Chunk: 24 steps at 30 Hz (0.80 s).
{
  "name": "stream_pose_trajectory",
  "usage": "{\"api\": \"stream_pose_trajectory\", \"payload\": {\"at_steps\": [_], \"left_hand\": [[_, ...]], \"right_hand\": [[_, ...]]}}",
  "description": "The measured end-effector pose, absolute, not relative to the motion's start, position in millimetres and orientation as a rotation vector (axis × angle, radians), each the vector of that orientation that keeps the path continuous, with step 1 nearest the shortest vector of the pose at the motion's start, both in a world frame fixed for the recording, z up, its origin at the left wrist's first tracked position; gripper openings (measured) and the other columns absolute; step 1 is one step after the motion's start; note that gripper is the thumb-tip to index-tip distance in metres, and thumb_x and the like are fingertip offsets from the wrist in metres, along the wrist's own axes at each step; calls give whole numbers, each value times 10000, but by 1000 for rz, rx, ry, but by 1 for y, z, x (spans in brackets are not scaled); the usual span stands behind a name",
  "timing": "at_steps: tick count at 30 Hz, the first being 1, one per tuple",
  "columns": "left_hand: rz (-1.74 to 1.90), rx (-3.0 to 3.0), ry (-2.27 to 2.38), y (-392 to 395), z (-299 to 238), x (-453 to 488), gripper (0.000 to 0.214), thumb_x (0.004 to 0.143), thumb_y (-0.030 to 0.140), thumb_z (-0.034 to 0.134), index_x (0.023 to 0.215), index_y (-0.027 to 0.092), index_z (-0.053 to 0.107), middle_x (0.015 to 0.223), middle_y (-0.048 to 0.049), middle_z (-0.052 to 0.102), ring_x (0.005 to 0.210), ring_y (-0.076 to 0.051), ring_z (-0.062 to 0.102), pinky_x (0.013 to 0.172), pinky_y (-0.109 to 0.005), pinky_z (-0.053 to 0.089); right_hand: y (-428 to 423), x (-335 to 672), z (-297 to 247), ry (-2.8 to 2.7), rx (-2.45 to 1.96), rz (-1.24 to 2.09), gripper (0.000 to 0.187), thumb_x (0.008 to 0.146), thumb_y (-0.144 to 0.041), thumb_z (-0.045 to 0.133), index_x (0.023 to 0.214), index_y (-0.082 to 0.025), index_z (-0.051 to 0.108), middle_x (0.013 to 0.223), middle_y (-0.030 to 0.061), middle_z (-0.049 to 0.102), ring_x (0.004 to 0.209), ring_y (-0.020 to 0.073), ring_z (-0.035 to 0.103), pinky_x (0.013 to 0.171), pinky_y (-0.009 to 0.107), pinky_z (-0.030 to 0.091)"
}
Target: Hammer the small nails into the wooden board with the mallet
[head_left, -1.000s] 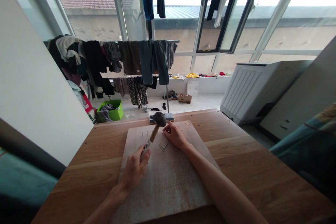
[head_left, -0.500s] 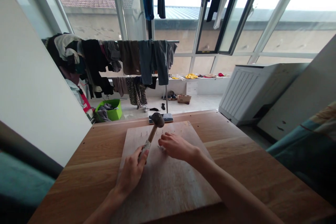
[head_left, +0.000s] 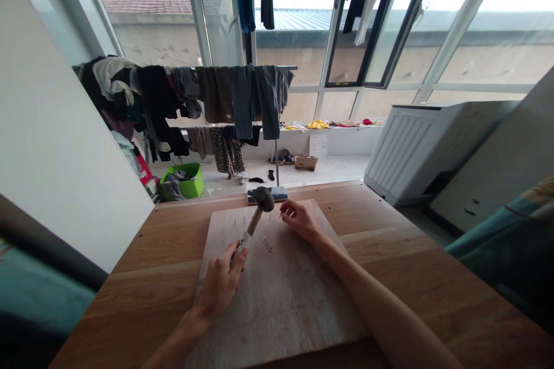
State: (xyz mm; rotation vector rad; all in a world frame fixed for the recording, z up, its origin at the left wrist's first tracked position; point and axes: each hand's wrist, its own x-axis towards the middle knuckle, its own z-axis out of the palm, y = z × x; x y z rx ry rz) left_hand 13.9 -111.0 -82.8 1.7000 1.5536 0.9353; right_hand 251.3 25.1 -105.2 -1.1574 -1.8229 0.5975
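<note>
My left hand [head_left: 223, 277] is wrapped round the handle of a hammer [head_left: 254, 222], whose dark head is raised above a wooden board [head_left: 277, 300]. At the board's far right part, my right hand [head_left: 299, 219] pinches what looks like a nail [head_left: 280, 215], held upright at the surface. Several thin nails stand in a row along the far side, partly hidden behind the hammer. A few loose nails [head_left: 267, 243] lie on the board between my two hands.
The board rests on a wooden table [head_left: 389, 253]. Past it, a phone [head_left: 277, 193] lies at the table's far edge. Beyond are a clothes rack with laundry [head_left: 244, 98], a green basket [head_left: 193, 184] and a white ribbed cabinet [head_left: 402, 150].
My right hand has moved from the loose nails away towards the row at the board's far side. The loose nails are uncovered now. The hammer has barely shifted.
</note>
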Motion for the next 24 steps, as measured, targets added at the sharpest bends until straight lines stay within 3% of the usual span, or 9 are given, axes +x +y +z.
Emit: {"api": "stream_pose_trajectory", "payload": {"at_steps": [8, 14, 19, 24], "left_hand": [[914, 1701, 1556, -109, -84, 13, 497, 942, 617, 395, 895, 169, 608, 593, 32, 543, 423, -132, 508, 453, -234, 385], [874, 1736, 1518, -108, -78, 17, 507, 945, 615, 389, 934, 160, 612, 620, 22, 552, 443, -136, 505, 464, -239, 390], [871, 1835, 1496, -101, -77, 28, 507, 957, 586, 394, 1026, 150, 644, 663, 3, 584, 497, -150, 529, 502, -248, 395], [850, 1844, 1522, -101, -79, 33, 548, 955, 598, 391, 1034, 131, 666, 677, -20, 616, 547, -177, 567, 546, -267, 414]], "right_hand": [[25, 246, -115, -1850, -1167, 567, 146, 728, -104, 556, 828, -184, 626, 767, 11, 672, 647, 139, 603, 653, 265, 479], [26, 244, -118, -1864, -1158, 570, 312, 747, -110, 548, 1048, -187, 574, 799, -8, 670, 627, 130, 587, 647, 259, 474], [27, 245, -120, -1861, -1188, 551, 286, 752, -104, 559, 1023, -190, 532, 779, -14, 657, 627, 136, 589, 645, 260, 464], [26, 245, -121, -1850, -1195, 555, 395, 745, -79, 568, 1117, -197, 505, 777, -26, 656, 648, 144, 604, 665, 264, 467]]}}
